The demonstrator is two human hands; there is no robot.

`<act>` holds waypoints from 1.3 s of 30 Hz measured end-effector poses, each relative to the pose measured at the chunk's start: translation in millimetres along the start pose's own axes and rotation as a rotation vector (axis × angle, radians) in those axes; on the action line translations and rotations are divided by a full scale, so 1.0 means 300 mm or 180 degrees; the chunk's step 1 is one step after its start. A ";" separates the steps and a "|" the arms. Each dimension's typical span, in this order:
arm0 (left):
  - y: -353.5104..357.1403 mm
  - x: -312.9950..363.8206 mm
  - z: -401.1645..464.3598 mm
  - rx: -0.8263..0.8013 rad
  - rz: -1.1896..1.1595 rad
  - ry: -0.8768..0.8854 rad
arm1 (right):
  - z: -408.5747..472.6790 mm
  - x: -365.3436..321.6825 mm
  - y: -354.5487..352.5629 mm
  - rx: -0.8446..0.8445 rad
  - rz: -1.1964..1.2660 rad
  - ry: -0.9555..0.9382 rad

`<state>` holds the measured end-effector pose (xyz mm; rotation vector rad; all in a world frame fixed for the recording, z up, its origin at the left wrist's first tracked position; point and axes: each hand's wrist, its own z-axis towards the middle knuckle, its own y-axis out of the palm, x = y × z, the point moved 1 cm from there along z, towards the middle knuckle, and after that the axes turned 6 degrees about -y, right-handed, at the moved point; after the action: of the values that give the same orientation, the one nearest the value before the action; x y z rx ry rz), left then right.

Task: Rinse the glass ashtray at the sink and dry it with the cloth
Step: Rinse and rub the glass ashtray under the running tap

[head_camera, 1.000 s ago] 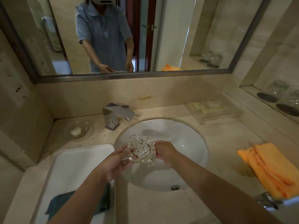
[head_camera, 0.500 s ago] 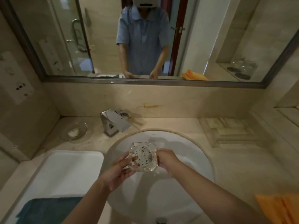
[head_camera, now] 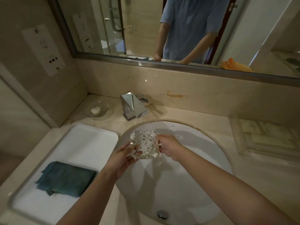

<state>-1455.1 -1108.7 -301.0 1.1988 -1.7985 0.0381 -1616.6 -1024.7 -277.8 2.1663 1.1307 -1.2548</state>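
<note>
A clear glass ashtray (head_camera: pixel 145 144), speckled inside with dark ash bits, is held over the left part of the white oval sink (head_camera: pixel 203 184). My left hand (head_camera: pixel 125 157) grips its lower left side, fingers showing through the glass. My right hand (head_camera: pixel 168 147) pinches its right edge. The chrome faucet (head_camera: pixel 134 107) stands behind the basin, above and left of the ashtray; no water is running. A folded teal cloth (head_camera: pixel 66 178) lies on a white tray (head_camera: pixel 90 140) to the left of the sink.
A glass soap dish (head_camera: pixel 97 109) with a white soap sits left of the faucet. A clear amenity tray (head_camera: pixel 266 137) stands on the counter at right. The drain (head_camera: pixel 162 214) is at the basin's near side. A mirror (head_camera: pixel 178 30) spans the wall.
The view has swung left and downward, so the orange cloth on the right counter has left the frame and the teal cloth shows fully. Both hands keep the ashtray over the basin.
</note>
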 end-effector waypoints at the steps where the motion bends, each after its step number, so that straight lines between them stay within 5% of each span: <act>1: -0.009 0.005 -0.001 0.0034 -0.0013 0.0014 | 0.007 -0.007 0.013 -0.0033 -0.0072 -0.0032; 12: -0.023 0.037 0.022 0.0138 -0.0106 -0.0113 | 0.118 -0.157 0.016 0.0456 -0.0699 -0.0423; 25: -0.002 0.043 0.113 -0.0048 -0.0291 -0.0357 | 0.283 -0.350 0.109 0.0437 -0.1243 -0.1305; 39: -0.015 0.054 0.200 -0.0072 -0.0147 -0.0350 | 0.322 -0.350 0.122 0.0553 -0.1198 -0.1327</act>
<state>-1493.6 -1151.4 -325.0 1.2469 -1.8604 -0.0759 -1667.5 -1157.9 -241.1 1.7230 1.3171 -1.9229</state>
